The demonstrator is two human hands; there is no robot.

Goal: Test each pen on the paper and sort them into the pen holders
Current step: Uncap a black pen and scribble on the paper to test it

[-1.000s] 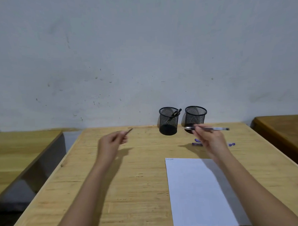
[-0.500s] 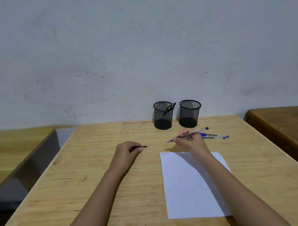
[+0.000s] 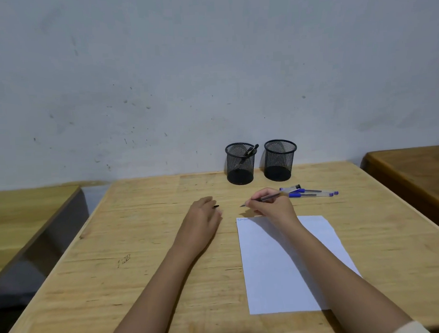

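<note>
My right hand (image 3: 273, 206) grips a grey pen (image 3: 264, 198) in a writing hold, its tip pointing left just above the top left corner of the white paper (image 3: 286, 268). A few small scribbles mark that corner. My left hand (image 3: 202, 216) rests on the table left of the paper, fingers closed on a black pen cap (image 3: 216, 206). Two black mesh pen holders stand by the wall: the left holder (image 3: 240, 163) has one dark pen leaning in it, the right holder (image 3: 279, 160) looks empty. Several blue-capped pens (image 3: 309, 192) lie behind my right hand.
The wooden table (image 3: 141, 243) ends at a grey wall. A lower wooden surface (image 3: 23, 213) lies to the left across a gap, a darker one (image 3: 412, 169) to the right. A small ink mark (image 3: 124, 260) is on the tabletop.
Both hands came down from in front of the holders to the table. The right hand turned the pen into a writing hold near the paper's top corner. The left hand settled beside the paper.
</note>
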